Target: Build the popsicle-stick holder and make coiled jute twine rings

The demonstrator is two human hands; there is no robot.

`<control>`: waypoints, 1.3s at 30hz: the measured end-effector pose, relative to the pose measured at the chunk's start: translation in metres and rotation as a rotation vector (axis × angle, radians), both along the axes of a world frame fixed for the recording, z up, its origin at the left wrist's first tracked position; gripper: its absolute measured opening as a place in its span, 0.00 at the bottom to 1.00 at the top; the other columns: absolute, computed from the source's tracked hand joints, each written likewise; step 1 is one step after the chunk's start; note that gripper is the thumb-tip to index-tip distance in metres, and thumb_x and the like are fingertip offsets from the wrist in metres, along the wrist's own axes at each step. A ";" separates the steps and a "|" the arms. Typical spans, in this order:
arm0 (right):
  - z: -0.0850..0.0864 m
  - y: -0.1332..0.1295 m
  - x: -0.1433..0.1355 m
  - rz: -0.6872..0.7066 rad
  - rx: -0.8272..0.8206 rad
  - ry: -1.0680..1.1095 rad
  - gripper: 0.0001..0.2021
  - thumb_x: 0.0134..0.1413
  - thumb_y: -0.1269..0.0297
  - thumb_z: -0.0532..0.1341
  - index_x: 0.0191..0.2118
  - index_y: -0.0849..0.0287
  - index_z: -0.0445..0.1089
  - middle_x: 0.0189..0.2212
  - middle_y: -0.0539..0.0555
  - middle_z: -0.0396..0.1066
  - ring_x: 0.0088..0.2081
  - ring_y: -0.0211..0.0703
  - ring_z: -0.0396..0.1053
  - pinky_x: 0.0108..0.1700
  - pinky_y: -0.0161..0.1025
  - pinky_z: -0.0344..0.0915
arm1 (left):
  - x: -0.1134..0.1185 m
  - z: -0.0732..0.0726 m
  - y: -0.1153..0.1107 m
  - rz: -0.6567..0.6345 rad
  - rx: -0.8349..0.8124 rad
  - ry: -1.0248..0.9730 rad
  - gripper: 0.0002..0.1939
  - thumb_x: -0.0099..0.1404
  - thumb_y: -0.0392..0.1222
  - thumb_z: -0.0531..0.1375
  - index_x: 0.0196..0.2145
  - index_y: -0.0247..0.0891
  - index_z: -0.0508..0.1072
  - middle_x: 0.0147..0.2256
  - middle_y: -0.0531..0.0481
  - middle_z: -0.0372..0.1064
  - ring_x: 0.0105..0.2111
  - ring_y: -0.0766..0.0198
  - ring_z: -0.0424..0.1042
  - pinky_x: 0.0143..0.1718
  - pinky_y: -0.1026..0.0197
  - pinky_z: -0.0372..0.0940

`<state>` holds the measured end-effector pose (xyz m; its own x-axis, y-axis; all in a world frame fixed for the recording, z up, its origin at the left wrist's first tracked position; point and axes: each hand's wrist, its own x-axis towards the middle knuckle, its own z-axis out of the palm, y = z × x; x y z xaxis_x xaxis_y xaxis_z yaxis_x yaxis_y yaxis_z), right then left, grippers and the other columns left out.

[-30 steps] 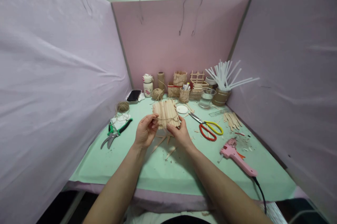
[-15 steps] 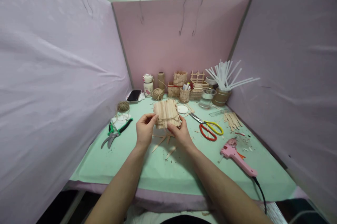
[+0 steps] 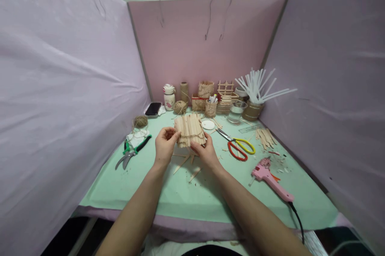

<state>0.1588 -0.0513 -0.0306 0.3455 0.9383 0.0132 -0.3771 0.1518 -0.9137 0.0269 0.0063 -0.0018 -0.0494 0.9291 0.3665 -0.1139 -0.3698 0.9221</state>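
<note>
A small piece made of pale wooden sticks set side by side (image 3: pixel 189 126), with a second layer overlapping along its lower edge, is held above the table between my two hands. My left hand (image 3: pixel 165 144) grips its left edge between thumb and fingers. At the lower right corner, my right hand (image 3: pixel 207 152) pinches it, thumb on the front face and fingers round the right side. Beneath it, several thin wood slivers (image 3: pixel 181 165) lie on the green cloth.
Scissors (image 3: pixel 237 147), a pink glue gun (image 3: pixel 273 182) and loose wooden sticks (image 3: pixel 266 138) lie on the right. Green-handled pruners (image 3: pixel 134 152) and a twine ball (image 3: pixel 140 121) are on the left. Behind stand a bottle (image 3: pixel 169 97), a water cup (image 3: pixel 236 112) and a pot of white sticks (image 3: pixel 253 110).
The stick piece has shifted very slightly to the left in my hands. Both hands keep their hold, and the things on the table have not moved.
</note>
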 end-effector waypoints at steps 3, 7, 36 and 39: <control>-0.001 0.000 0.000 0.002 -0.009 -0.005 0.42 0.37 0.57 0.71 0.59 0.55 0.53 0.54 0.59 0.66 0.51 0.48 0.69 0.52 0.46 0.67 | -0.002 -0.004 0.004 0.032 0.018 0.066 0.13 0.50 0.44 0.67 0.31 0.36 0.69 0.28 0.53 0.66 0.28 0.68 0.65 0.32 0.64 0.60; -0.004 0.002 0.002 0.040 0.008 0.014 0.41 0.39 0.56 0.70 0.59 0.54 0.52 0.54 0.59 0.66 0.50 0.48 0.69 0.52 0.47 0.67 | -0.005 -0.008 0.008 0.122 -0.027 0.068 0.26 0.46 0.43 0.69 0.42 0.40 0.67 0.37 0.50 0.64 0.36 0.65 0.66 0.39 0.62 0.62; 0.015 -0.149 0.158 -0.274 -0.341 -1.582 0.26 0.48 0.44 0.59 0.43 0.63 0.68 0.40 0.66 0.70 0.45 0.62 0.69 0.49 0.56 0.63 | -0.025 0.004 0.004 -0.871 -0.587 -0.594 0.34 0.61 0.50 0.59 0.60 0.33 0.58 0.49 0.39 0.72 0.51 0.50 0.70 0.55 0.51 0.61; -0.012 -0.165 0.185 -0.279 -0.547 -1.728 0.24 0.45 0.43 0.60 0.35 0.63 0.69 0.33 0.65 0.70 0.37 0.62 0.70 0.40 0.53 0.65 | -0.028 -0.001 0.005 -0.892 -0.570 -0.619 0.35 0.61 0.51 0.58 0.62 0.33 0.56 0.49 0.39 0.72 0.52 0.49 0.69 0.57 0.49 0.58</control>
